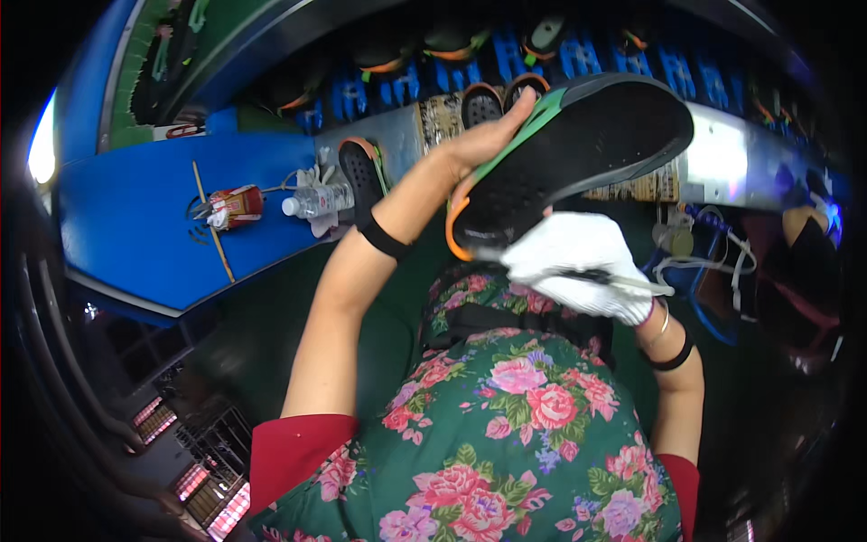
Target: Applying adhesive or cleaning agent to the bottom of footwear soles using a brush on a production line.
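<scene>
A black clog (587, 144) with a green and orange rim is held up in front of me at a slant. My left hand (492, 140), bare, grips its green edge on the left; the thumb shows, while the other fingers are hidden behind the clog. My right hand (582, 262) wears a white knitted glove and is closed on a slim brush (659, 289) with a pale handle. The brush's blurred tip lies at the clog's lower, orange end. The gloved hand meets the clog's lower edge.
On the blue table (117, 217) at left are a red carton (239, 206), a thin wooden stick (226, 257) and a clear bottle (321, 200). Another clog (361, 172) stands beside the bottle. Farther back runs a row of blue racks (578, 59) with shoes. White cords (736, 262) hang at right.
</scene>
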Demonstrator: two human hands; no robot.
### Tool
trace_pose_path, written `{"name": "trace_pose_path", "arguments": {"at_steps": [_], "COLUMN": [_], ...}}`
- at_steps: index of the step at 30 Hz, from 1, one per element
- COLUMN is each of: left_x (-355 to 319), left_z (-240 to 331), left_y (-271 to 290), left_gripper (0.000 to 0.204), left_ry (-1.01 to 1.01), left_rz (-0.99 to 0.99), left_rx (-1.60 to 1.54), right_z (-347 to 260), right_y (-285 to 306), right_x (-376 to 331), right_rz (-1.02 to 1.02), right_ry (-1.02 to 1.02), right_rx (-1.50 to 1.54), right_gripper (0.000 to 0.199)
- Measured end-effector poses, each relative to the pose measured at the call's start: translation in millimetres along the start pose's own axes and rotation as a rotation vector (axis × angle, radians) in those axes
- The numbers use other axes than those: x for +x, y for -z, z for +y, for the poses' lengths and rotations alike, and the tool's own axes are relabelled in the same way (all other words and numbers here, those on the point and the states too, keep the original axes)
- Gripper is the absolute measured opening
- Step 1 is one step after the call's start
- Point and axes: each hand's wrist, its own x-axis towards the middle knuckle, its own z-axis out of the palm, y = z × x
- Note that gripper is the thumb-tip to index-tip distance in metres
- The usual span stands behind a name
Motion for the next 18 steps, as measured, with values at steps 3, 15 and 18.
{"name": "trace_pose_path", "arguments": {"at_steps": [3,15,18], "left_x": [4.8,-42.4,-48.7], "left_z": [-2.1,-54.5,-60.9], "left_y": [-28.0,-43.6,-32.0], "left_gripper": [0.078,0.045,0.048], "left_ry": [-0.149,-0.19,-0.438], "left_rz": [-0.342,0.344,-0.083], "left_rx": [-0.431,0.125,-0.8], "right_z": [-9.3,-29.9,-39.7], "right_y": [17.0,42.5,33.9], "right_x": [-9.9,14.4,14.9], "right_rz": [0.275,0.275,0.311], "right_ry": [-0.204,0.073,0.121], "right_rx": [0.251,-0.47,-0.523], "right_gripper": [0.014,0.024,0.028]}}
